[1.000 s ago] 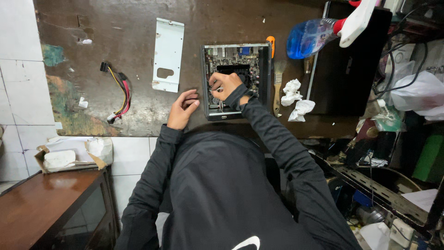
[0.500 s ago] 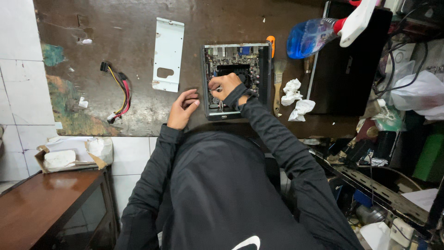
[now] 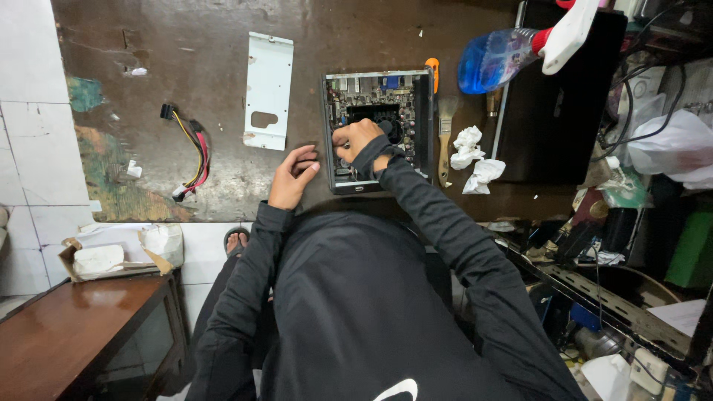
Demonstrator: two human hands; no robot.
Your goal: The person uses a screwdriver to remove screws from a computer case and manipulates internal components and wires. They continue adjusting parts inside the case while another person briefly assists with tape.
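The worn brown desk (image 3: 371, 30) carries an opened small computer case (image 3: 377, 130), its circuit board showing. The white metal plate (image 3: 268, 90) lies left of the case, the blue spray bottle (image 3: 499, 56) to its upper right. The right hand (image 3: 358, 141) is inside the case, fingers clenched; whether they grip anything cannot be told. The left hand (image 3: 293, 174) rests just left of the case, fingers loosely curled, grasping nothing.
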